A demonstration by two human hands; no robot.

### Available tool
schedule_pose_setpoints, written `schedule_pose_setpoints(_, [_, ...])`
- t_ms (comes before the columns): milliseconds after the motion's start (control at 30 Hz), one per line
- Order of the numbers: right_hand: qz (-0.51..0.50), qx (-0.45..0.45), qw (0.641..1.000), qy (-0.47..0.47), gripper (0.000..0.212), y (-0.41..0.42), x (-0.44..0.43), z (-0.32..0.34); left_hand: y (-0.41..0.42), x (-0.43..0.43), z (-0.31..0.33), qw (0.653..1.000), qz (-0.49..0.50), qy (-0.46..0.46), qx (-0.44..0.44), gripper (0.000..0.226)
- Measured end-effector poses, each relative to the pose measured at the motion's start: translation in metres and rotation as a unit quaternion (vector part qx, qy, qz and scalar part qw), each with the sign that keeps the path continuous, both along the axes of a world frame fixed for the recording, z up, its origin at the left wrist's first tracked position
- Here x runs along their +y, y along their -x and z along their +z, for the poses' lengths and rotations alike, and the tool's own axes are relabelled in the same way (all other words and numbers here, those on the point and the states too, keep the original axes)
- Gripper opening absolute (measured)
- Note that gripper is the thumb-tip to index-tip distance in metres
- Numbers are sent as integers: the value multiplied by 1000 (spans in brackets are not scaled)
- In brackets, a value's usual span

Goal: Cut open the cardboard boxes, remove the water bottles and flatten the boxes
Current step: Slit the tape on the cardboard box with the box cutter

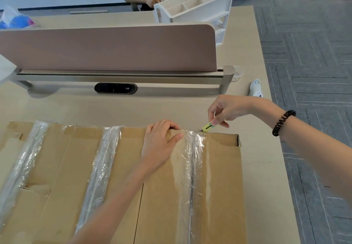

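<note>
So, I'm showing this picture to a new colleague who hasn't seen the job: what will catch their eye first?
A big cardboard box striped with shiny clear tape fills the near part of the desk. At the box's far edge, the left hand holds the cardboard while the right hand pinches a small yellow cutter, its tip at the rightmost tape strip. Behind them stands a long pinkish desk divider.
</note>
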State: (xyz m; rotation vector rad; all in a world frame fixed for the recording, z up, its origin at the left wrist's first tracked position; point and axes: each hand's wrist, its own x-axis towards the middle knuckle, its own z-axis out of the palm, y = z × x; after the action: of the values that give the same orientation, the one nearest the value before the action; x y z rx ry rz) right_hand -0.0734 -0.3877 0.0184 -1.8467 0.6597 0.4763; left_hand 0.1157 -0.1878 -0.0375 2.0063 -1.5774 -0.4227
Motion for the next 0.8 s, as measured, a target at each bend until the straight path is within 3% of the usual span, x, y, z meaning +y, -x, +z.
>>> schedule_pose_setpoints(233, [-6,13,1000,17,10,1,5,9,1,0,0,1000,4,-6,0,14])
schedule_pose_setpoints(433, [-108,-37,993,31,11,27,23,-3,3,1,0,1000,10,-5,7,14])
schedule_pose_setpoints(567, [-229,-104,965,69,13,48,27,-5,6,0,1,1000,16,-11,16,13])
schedule_pose_setpoints(800, [-342,-167,911,160,12,37,71,-25,11,-4,3,1000,21,-19,10,16])
